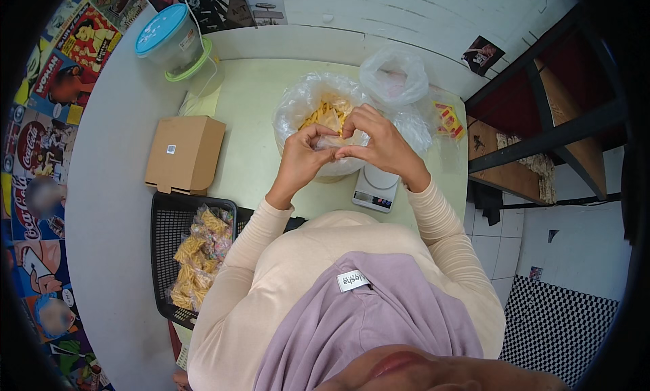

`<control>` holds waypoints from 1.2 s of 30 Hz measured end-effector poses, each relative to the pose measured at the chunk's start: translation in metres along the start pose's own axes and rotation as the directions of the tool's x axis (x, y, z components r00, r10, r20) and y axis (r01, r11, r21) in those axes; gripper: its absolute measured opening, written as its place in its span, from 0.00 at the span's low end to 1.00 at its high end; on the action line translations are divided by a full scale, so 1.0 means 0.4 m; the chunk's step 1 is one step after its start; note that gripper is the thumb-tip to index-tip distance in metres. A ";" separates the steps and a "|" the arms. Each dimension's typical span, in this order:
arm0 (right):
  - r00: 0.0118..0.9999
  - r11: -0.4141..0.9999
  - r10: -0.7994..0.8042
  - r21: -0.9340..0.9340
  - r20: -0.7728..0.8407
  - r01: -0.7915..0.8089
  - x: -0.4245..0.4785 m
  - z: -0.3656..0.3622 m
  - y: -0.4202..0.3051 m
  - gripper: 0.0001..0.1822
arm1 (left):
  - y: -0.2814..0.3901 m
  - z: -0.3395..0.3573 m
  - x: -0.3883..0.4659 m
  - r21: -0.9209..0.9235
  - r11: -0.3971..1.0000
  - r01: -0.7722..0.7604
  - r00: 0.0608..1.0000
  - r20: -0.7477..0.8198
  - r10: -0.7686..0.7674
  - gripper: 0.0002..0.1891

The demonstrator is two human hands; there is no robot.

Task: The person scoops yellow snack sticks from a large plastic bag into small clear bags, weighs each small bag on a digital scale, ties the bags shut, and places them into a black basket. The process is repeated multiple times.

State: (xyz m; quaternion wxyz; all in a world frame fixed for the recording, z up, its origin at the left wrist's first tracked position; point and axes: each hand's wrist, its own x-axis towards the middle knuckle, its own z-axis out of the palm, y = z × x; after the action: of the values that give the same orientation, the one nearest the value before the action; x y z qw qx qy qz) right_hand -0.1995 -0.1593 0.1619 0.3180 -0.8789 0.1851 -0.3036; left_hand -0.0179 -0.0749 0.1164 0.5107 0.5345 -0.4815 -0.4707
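Note:
My left hand [307, 155] and my right hand [373, 139] meet over a large clear plastic bag [290, 102]. Between my fingertips is the edge of a small clear plastic bag [330, 141]; how far its mouth is parted cannot be made out. Yellow stick-shaped snacks [327, 109] lie inside the large bag, which seems to line a round tub. Just below my right wrist a white digital kitchen scale [375, 188] rests on the pale green table [249, 91].
A black plastic basket [165, 249] at left holds packed snack bags [195, 264]. Behind it stands a cardboard box [177, 152]. Lidded plastic tubs [170, 35] are at the back left. Another clear bag [396, 76] and yellow-red packaging [449, 121] lie right, beside a dark-framed shelf [538, 142].

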 end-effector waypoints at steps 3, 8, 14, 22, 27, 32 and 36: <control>0.999 0.994 0.046 0.095 0.016 -0.048 -0.009 0.000 0.010 0.15 | 0.019 0.001 -0.011 -0.054 0.998 0.015 0.998 0.068 -0.012 0.12; 0.989 0.976 0.144 0.171 -0.025 -0.138 -0.012 -0.001 0.013 0.11 | 0.029 -0.006 -0.030 -0.222 0.973 0.066 0.988 0.151 -0.032 0.13; 0.992 0.997 -0.036 0.065 -0.124 0.044 -0.014 0.018 0.010 0.10 | 0.001 -0.009 -0.031 -0.110 0.993 0.046 0.997 0.060 -0.040 0.10; 0.983 0.986 -0.160 -0.065 -0.088 0.155 -0.016 0.013 -0.023 0.09 | 0.006 -0.008 -0.044 -0.062 0.996 0.063 0.998 -0.002 -0.064 0.05; 0.993 0.996 -0.066 -0.057 -0.095 0.061 -0.018 0.022 -0.003 0.05 | 0.005 0.001 -0.051 -0.150 0.983 0.101 0.994 0.061 -0.093 0.11; 0.997 0.998 0.055 0.036 -0.053 -0.053 -0.018 0.031 0.007 0.04 | 0.008 0.007 -0.062 -0.225 0.973 0.049 0.995 0.091 -0.029 0.14; 0.998 0.999 0.032 0.031 -0.045 -0.031 -0.016 0.032 0.002 0.04 | -0.012 -0.002 -0.062 -0.108 0.994 0.015 0.999 0.047 -0.010 0.13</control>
State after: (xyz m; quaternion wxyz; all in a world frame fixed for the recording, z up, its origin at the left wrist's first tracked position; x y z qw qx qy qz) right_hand -0.1961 -0.1510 0.1509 0.3319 -0.8638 0.2015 -0.3211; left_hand -0.0192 -0.0500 0.1119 0.5247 0.4978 -0.4637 -0.5117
